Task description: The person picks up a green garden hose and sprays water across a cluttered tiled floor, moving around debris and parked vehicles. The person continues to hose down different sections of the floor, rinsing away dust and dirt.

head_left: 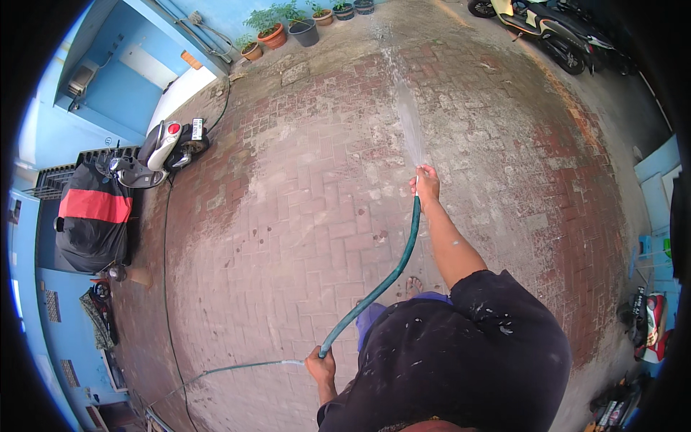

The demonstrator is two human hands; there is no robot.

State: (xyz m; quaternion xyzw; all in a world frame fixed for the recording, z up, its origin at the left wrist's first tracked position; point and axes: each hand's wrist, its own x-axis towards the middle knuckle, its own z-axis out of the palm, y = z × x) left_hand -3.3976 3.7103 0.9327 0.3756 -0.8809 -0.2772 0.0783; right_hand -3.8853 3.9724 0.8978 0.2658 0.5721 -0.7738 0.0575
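Note:
A green garden hose (384,287) runs in a curve between my two hands. My right hand (427,186), arm stretched forward, is closed around the hose's end. From there a spray of water (409,119) shoots away toward the far wall. My left hand (321,366), low and close to my body, grips the hose farther back. Behind that hand the hose trails left along the paving. Much of the hose end is covered by my right fingers.
Brick paving (288,216) spreads all around, damp in places. Potted plants (272,36) line the far wall. A scooter (162,151) and a covered vehicle (93,216) stand at left, motorbikes (561,36) at far right. A thin dark cable (166,273) crosses the ground at left.

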